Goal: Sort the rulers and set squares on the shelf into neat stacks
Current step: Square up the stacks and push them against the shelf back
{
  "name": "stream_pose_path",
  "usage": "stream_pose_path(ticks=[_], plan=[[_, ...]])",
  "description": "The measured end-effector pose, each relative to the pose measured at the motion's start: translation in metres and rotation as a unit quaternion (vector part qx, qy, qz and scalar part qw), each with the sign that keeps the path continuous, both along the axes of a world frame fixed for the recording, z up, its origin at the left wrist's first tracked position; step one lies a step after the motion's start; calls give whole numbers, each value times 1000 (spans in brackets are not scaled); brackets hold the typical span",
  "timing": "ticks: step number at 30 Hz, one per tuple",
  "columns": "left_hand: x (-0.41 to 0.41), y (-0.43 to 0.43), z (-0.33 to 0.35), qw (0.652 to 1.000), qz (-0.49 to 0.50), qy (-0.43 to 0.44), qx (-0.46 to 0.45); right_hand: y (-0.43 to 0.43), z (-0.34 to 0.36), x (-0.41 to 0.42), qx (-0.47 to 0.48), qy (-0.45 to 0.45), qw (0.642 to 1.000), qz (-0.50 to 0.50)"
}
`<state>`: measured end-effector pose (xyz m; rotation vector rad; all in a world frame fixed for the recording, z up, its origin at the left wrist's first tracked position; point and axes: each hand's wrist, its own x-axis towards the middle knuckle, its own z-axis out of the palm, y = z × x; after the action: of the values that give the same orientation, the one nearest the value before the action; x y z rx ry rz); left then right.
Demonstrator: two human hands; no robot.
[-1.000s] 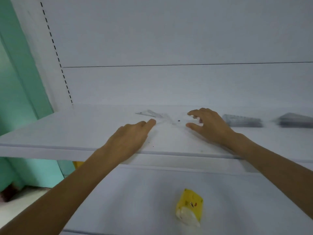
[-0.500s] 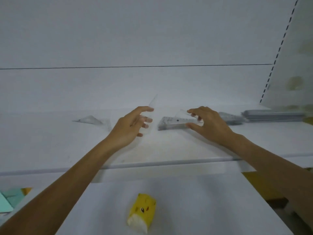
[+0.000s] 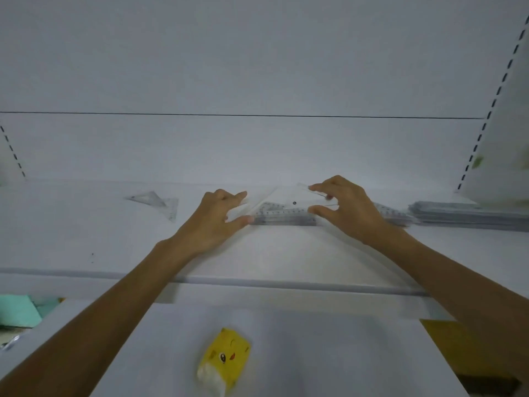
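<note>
A clear set square (image 3: 286, 197) lies over a stack of set squares (image 3: 282, 216) in the middle of the white shelf (image 3: 86, 245). My left hand (image 3: 217, 217) pinches its left end between thumb and fingers. My right hand (image 3: 347, 207) pinches its right end the same way. To the left, two loose clear set squares (image 3: 159, 202) lie flat on the shelf. On the right sits a stack of clear rulers (image 3: 469, 214).
The shelf's front lip (image 3: 257, 280) runs across below my forearms. A yellow cartoon tissue pack (image 3: 224, 361) lies on the lower shelf. Slotted uprights (image 3: 492, 104) frame the white back panel. Green items (image 3: 20, 310) show at lower left.
The view swung right, then a little back left. Both hands carried the clear set square rightward from the bare shelf and now hold it over the middle stack, the left hand gripping its left end.
</note>
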<state>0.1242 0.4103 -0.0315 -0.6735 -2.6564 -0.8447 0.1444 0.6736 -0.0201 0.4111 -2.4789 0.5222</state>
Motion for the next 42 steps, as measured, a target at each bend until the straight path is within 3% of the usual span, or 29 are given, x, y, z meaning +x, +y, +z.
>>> stream_pose_path(ticks=[6, 14, 26, 30, 35, 42], plan=[[1, -28, 5, 998, 31, 60, 19, -32, -2, -19, 18, -29, 999, 15], [-9, -47, 0, 997, 39, 43, 42, -52, -12, -31, 15, -150, 988, 26], [-44, -4, 15, 997, -37, 32, 64, -50, -16, 35, 7, -106, 993, -47], [-53, 37, 21, 994, -89, 9, 63, -67, -32, 51, 74, -109, 989, -65], [-58, 61, 16, 992, -97, 14, 80, -68, -33, 50, 80, -92, 990, -73], [-62, 60, -1, 994, -107, -2, -17, -67, -34, 50, 88, -89, 990, -69]])
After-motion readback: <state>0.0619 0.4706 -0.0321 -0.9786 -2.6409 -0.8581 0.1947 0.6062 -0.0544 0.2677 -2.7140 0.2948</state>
